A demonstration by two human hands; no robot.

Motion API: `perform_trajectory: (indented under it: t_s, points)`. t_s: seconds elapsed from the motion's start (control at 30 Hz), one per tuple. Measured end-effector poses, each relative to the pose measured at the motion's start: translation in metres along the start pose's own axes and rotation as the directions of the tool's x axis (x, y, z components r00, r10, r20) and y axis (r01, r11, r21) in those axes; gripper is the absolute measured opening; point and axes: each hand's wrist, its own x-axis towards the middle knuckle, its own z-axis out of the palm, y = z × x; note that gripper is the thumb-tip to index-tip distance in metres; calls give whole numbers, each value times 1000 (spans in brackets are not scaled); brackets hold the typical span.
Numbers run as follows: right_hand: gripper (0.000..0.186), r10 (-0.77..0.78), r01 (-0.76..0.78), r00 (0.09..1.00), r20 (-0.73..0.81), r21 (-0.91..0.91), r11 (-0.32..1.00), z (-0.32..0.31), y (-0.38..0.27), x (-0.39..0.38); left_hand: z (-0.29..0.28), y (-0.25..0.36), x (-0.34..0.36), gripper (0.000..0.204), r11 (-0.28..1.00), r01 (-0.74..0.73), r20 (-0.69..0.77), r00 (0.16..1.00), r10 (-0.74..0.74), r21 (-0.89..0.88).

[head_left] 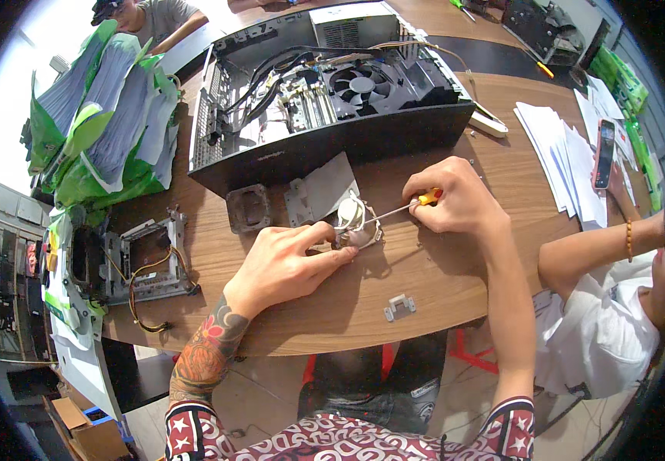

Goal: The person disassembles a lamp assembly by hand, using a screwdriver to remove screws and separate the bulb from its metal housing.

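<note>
My left hand (286, 261) pinches a small white rounded part (352, 211) with thin wires around it, just above the wooden table. Between the fingers of my right hand (459, 196) is a screwdriver (428, 197) with a yellow and red handle. Its metal shaft points left, and the tip reaches the white part; my left fingers hide exactly where it touches. Beyond my hands lie a grey metal plate (325, 188) and a square dark frame (248, 209). A small white bracket (400, 307) rests nearer the table's front edge.
An open desktop computer case (332, 142) spans the far side. At left are a metal drive frame (148, 265) with cables and green bags of papers (109, 115). Loose papers (551, 154) lie right, near a seated person (601, 307) holding a phone (604, 154). Another person sits far left.
</note>
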Motion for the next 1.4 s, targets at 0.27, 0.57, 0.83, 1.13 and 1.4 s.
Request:
perform_trajectory:
  t_s: [0.27,0.57,0.83,1.13,1.4]
  points:
    - [21,102,-102,995,-5,-37,994,-17,-6,-5,-2,1,0,24,999,17,-2,1000,-17,-41]
    - [18,184,-178,960,-213,45,983,-31,4,-10,-3,-4,-2,19,977,56,-141,986,-87,-207]
    - [22,35,-56,945,-325,-57,997,-6,8,-3,3,-5,4,21,952,153,-292,928,-231,-265]
    - [22,13,-24,939,-344,-29,999,1,8,-1,9,-5,3,19,952,165,-291,926,-239,-257]
    - [22,-4,-8,941,-338,-34,999,2,9,-1,8,-4,3,14,962,152,-300,929,-218,-227]
